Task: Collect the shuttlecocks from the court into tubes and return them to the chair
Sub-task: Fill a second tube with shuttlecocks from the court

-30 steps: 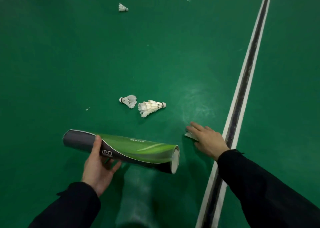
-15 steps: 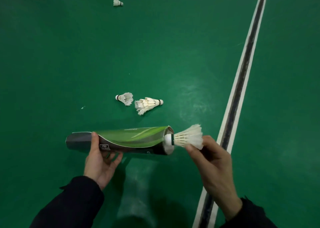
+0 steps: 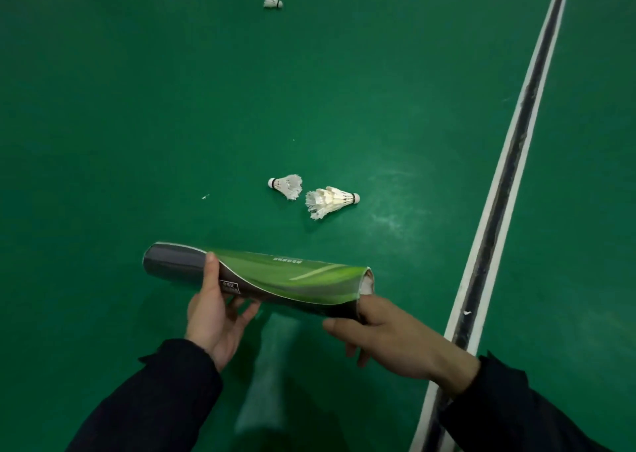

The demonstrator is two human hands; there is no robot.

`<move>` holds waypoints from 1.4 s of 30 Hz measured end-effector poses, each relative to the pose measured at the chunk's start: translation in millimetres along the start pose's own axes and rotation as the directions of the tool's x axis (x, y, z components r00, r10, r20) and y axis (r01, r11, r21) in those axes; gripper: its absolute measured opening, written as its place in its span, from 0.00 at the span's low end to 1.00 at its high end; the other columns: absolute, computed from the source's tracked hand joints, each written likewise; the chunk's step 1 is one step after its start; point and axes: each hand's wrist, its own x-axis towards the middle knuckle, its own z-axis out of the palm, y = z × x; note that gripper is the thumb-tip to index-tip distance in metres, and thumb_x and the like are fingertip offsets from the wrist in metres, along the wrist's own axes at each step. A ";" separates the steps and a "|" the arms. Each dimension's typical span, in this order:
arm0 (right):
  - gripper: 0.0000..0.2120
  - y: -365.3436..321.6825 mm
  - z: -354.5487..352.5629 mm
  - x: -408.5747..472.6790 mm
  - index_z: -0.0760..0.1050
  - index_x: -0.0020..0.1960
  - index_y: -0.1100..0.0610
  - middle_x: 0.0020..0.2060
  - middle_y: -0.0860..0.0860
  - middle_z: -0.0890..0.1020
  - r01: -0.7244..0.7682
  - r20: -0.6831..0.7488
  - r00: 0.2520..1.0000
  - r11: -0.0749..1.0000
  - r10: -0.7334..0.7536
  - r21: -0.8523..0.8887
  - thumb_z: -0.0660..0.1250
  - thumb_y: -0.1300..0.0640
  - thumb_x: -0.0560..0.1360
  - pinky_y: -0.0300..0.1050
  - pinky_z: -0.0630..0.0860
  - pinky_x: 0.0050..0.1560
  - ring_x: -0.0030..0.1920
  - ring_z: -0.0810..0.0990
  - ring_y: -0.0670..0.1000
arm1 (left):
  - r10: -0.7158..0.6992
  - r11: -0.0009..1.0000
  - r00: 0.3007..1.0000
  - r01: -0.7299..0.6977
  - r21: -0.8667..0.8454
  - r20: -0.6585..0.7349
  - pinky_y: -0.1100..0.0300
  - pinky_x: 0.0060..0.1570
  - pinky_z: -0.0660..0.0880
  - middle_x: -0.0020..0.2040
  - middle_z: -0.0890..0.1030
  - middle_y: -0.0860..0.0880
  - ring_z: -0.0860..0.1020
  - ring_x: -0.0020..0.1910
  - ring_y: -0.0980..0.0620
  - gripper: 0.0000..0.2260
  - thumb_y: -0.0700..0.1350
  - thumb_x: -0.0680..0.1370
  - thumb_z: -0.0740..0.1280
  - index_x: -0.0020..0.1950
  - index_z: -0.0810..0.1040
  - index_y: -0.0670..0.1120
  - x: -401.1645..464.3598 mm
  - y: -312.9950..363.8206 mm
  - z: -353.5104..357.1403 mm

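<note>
A shuttlecock that half a second ago jutted feathers-out from the mouth of the green-and-grey tube [image 3: 275,278] has gone inside; only a pale sliver shows at the open end, lower centre of the frame. The right hand [image 3: 389,334], which had been pinching the feathers, now sits at that open end, thumb against the rim and fingers tucked beneath the tube's underside; whether it grips the tube or merely steadies it cannot be told. The left hand [image 3: 215,317] grasps the tube near its grey closed end, thumb over the top and fingers curled below, holding it roughly level above the green court floor [image 3: 137,107].

One more bird appears collected, but the job is far from done. A worn shuttlecock [image 3: 287,185] and a nested cluster of shuttlecocks [image 3: 328,201] lie just beside each other on the floor at frame centre, above the tube and apart from both hands. A lone shuttlecock [image 3: 272,0] rests well off at upper centre. The white-and-black court line [image 3: 509,162] runs down the right side. No chair is in view.
</note>
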 end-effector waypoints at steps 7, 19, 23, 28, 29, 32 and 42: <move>0.12 -39.8 9.1 3.4 0.82 0.44 0.39 0.32 0.43 0.79 0.097 -0.208 0.973 0.995 -0.099 -0.023 0.72 0.57 0.78 0.49 0.78 0.39 0.35 0.78 0.44 | -0.070 0.984 0.997 0.076 -0.163 0.037 0.48 0.50 0.80 0.62 0.84 0.44 0.82 0.60 0.46 0.19 0.63 0.79 0.67 0.60 0.80 0.51 1.0 25.9 -5.5; 0.13 46.7 -57.6 129.1 0.78 0.63 0.49 0.57 0.46 0.83 -0.097 -0.535 0.825 0.889 -0.180 -0.448 0.68 0.54 0.78 0.51 0.78 0.58 0.54 0.80 0.48 | 0.015 0.989 0.993 -0.032 -0.143 -0.121 0.47 0.60 0.76 0.63 0.83 0.47 0.80 0.63 0.48 0.21 0.61 0.79 0.66 0.64 0.78 0.48 18.0 31.3 -41.6; 0.28 66.6 -77.3 212.1 0.73 0.71 0.49 0.74 0.54 0.73 -0.013 -0.198 0.904 0.439 -0.378 -0.898 0.69 0.61 0.72 0.60 0.72 0.69 0.72 0.71 0.60 | 0.031 0.984 0.989 -0.056 -0.169 -0.144 0.52 0.48 0.85 0.60 0.86 0.48 0.82 0.62 0.49 0.22 0.59 0.80 0.65 0.66 0.78 0.46 13.2 25.9 -48.4; 0.19 69.2 -95.8 256.5 0.78 0.63 0.53 0.75 0.60 0.69 0.115 0.108 0.964 0.016 -0.245 -0.993 0.67 0.66 0.75 0.62 0.74 0.67 0.69 0.73 0.62 | 0.023 0.977 0.971 -0.072 -0.203 -0.237 0.47 0.49 0.84 0.59 0.86 0.46 0.82 0.63 0.46 0.25 0.60 0.78 0.66 0.68 0.78 0.45 11.1 23.6 -52.3; 0.15 69.7 -101.8 254.0 0.80 0.60 0.55 0.71 0.59 0.73 0.127 0.115 0.958 0.027 -0.262 -0.992 0.66 0.66 0.75 0.60 0.77 0.62 0.65 0.76 0.61 | 0.014 0.976 0.969 -0.067 -0.206 -0.248 0.47 0.49 0.84 0.58 0.87 0.46 0.82 0.62 0.46 0.24 0.60 0.79 0.66 0.67 0.78 0.45 10.9 23.5 -51.3; 0.03 68.2 -114.4 233.0 0.82 0.49 0.58 0.64 0.58 0.79 0.113 -0.057 0.903 0.362 -0.427 -0.925 0.71 0.60 0.76 0.56 0.81 0.52 0.56 0.81 0.61 | 0.003 0.976 0.968 -0.057 -0.210 -0.249 0.48 0.48 0.85 0.58 0.87 0.46 0.82 0.62 0.47 0.22 0.61 0.79 0.65 0.65 0.79 0.48 11.9 21.1 -47.1; 0.05 29.4 -75.3 135.3 0.84 0.46 0.59 0.44 0.55 0.86 0.312 -0.680 0.719 0.808 0.142 0.499 0.72 0.58 0.78 0.60 0.81 0.62 0.48 0.84 0.51 | 0.019 0.979 0.976 -0.063 -0.195 -0.216 0.46 0.57 0.78 0.63 0.84 0.47 0.79 0.64 0.47 0.20 0.61 0.79 0.66 0.64 0.78 0.50 23.7 21.7 -40.3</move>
